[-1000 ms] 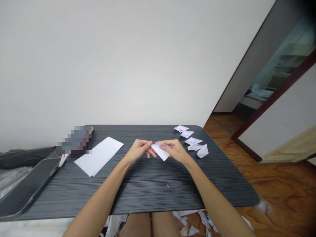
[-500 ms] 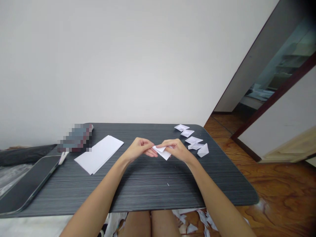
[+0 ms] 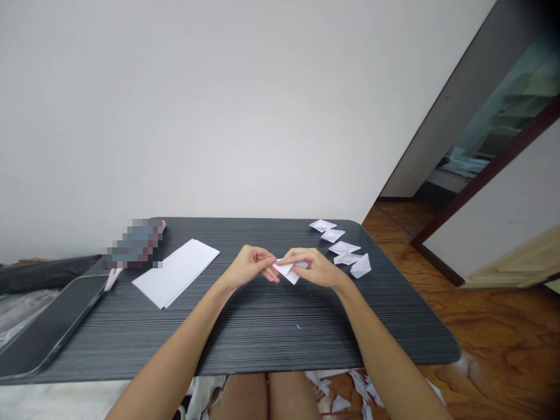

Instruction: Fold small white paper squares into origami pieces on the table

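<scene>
A small piece of folded white paper (image 3: pixel 290 274) is held between my two hands just above the dark table (image 3: pixel 262 344). My left hand (image 3: pixel 255 263) pinches its left corner between thumb and fingers. My right hand (image 3: pixel 311 267) grips the other side, with fingers lying over a folded flap; part of the paper is hidden under them. To the right lie several small folded paper shapes (image 3: pixel 344 248), some overlapping. A stack of white paper sheets (image 3: pixel 175 274) rests to the left of my left hand.
A blurred-out object (image 3: pixel 135 244) stands at the table's back left. In front of it lies a dark flat tablet-like thing (image 3: pixel 52 326) along the left edge. Torn paper scraps (image 3: pixel 340 403) litter the wooden floor (image 3: pixel 503 338). The white wall (image 3: pixel 262 105) rises behind the table.
The right hand's fingers have shifted slightly over the paper, and the flap now sits differently, more folded over. The left hand keeps its pinch, moved marginally to the right.
</scene>
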{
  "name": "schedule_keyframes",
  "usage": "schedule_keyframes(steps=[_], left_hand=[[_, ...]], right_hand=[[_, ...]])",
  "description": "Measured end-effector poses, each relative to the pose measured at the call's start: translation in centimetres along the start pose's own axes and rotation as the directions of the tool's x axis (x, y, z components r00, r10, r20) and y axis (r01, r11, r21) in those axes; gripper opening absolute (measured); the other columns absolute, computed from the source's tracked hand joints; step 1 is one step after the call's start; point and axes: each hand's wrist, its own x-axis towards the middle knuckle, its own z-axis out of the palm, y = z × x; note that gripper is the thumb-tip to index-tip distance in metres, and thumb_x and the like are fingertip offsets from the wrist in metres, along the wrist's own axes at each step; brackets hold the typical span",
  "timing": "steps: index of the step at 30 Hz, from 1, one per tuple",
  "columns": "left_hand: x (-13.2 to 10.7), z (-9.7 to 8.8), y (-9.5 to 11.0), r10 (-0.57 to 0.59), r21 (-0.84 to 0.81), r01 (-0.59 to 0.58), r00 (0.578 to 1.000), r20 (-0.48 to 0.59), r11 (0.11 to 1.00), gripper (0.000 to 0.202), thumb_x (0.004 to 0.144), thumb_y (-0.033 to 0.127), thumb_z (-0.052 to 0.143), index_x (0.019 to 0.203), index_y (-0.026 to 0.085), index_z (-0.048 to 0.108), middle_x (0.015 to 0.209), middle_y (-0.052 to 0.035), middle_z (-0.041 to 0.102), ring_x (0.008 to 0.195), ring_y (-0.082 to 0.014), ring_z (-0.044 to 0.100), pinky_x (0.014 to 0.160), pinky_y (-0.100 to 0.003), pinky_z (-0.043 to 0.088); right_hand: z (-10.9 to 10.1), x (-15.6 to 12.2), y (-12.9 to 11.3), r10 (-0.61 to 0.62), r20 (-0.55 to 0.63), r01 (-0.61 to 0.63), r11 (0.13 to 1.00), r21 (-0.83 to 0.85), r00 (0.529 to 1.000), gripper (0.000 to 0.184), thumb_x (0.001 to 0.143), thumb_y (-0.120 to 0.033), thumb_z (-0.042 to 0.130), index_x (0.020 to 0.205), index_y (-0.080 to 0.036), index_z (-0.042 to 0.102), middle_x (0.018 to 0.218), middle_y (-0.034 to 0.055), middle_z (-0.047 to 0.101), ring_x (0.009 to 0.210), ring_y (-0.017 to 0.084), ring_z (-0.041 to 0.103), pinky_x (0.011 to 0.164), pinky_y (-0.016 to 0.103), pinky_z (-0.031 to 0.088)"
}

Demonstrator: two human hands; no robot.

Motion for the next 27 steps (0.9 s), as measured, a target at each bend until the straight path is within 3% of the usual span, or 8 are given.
schedule_keyframes(steps=[3,6,9,13,17,27], left_hand=[[-0.1,0.2,-0.1,0.098,0.112,-0.093,0.994,-0.041,0.989,0.028,0.072,0.034,0.055,0.074,0.006,0.058,0.062,-0.0098,0.065,0.055,-0.0179,0.063,0.052,-0.026,0.051],[-0.2,0.4,-0.3,0.182,0.246,-0.162,0.982,-0.06,0.956,0.028,0.074,0.034,0.052,0.077,0.007,0.059,0.062,-0.0087,0.065,0.056,-0.0174,0.063,0.055,-0.027,0.052],[-0.3,0.5,-0.3,0.208,0.323,-0.183,0.977,-0.043,0.929,0.028,0.076,0.034,0.049,0.078,0.008,0.06,0.062,-0.0082,0.065,0.056,-0.0166,0.063,0.056,-0.026,0.051],[-0.5,0.5,-0.1,0.195,0.358,-0.171,0.98,-0.031,0.918,0.025,0.076,0.032,0.048,0.074,0.008,0.058,0.059,-0.0059,0.063,0.052,-0.0136,0.061,0.051,-0.022,0.049],[-0.4,0.5,-0.1,0.154,0.374,-0.134,0.988,-0.023,0.918,0.023,0.075,0.031,0.049,0.071,0.01,0.055,0.051,-0.0008,0.057,0.04,-0.0087,0.055,0.039,-0.016,0.04],[-0.4,0.8,-0.1,0.134,0.465,-0.131,0.991,0.028,0.875,0.032,0.08,0.032,0.041,0.06,0.012,0.055,0.038,0.005,0.046,0.028,-0.0026,0.036,0.033,-0.014,0.027]], right_hand=[[0.0,0.1,0.0,0.148,-0.112,-0.137,0.986,0.094,0.983,0.034,0.076,-0.025,0.048,0.107,-0.016,0.056,0.084,0.006,0.064,0.068,0.014,0.056,0.06,0.026,0.042],[0.2,0.3,0.5,0.232,-0.199,-0.217,0.972,0.093,0.952,0.031,0.073,-0.03,0.053,0.096,-0.012,0.062,0.083,0.0082,0.066,0.07,0.017,0.058,0.061,0.027,0.044],[0.3,0.4,0.8,0.169,-0.188,-0.175,0.984,-0.016,0.968,0.022,0.074,-0.029,0.052,0.08,-0.013,0.066,0.078,0.0068,0.067,0.071,0.017,0.059,0.063,0.026,0.043],[0.6,0.3,0.6,0.037,-0.202,-0.083,0.971,-0.222,0.979,0.02,0.078,-0.023,0.047,0.074,-0.015,0.065,0.073,0.0039,0.066,0.066,0.014,0.057,0.06,0.024,0.04],[1.1,0.4,0.1,-0.031,-0.188,-0.027,0.954,-0.299,0.982,0.021,0.079,-0.02,0.044,0.074,-0.015,0.063,0.073,0.0039,0.065,0.065,0.013,0.056,0.06,0.022,0.039],[1.2,0.4,0.5,0.114,-0.136,-0.139,0.971,-0.192,0.984,0.023,0.078,-0.023,0.043,0.071,-0.013,0.062,0.061,0.0004,0.059,0.055,0.009,0.048,0.051,0.019,0.033]])
